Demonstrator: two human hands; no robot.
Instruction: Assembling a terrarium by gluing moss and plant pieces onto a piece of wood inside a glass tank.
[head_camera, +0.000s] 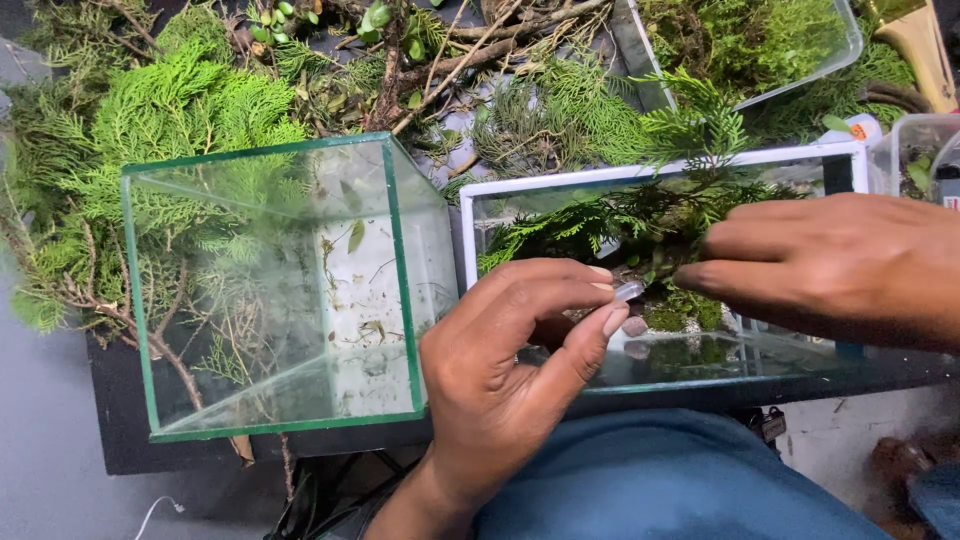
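Note:
My left hand (510, 370) pinches a small clear glass piece (629, 291) between thumb and fingertips, just over the near edge of a white-framed glass tank (466, 232). Green fern sprigs (640, 225) and moss (668, 318) fill that tank. My right hand (830, 270) reaches in from the right, its fingers together and pressing on the greenery inside. Whether it holds anything is hidden. An empty green-edged glass tank (280, 290) lies tilted to the left of my left hand.
Cypress-like branches (180, 120) and dry twigs (480, 40) cover the dark table (120, 400) behind the tanks. A clear plastic tub of moss (760, 40) sits at the top right. A small clear container (925, 150) stands at the right edge. My blue-clad leg (660, 480) is below.

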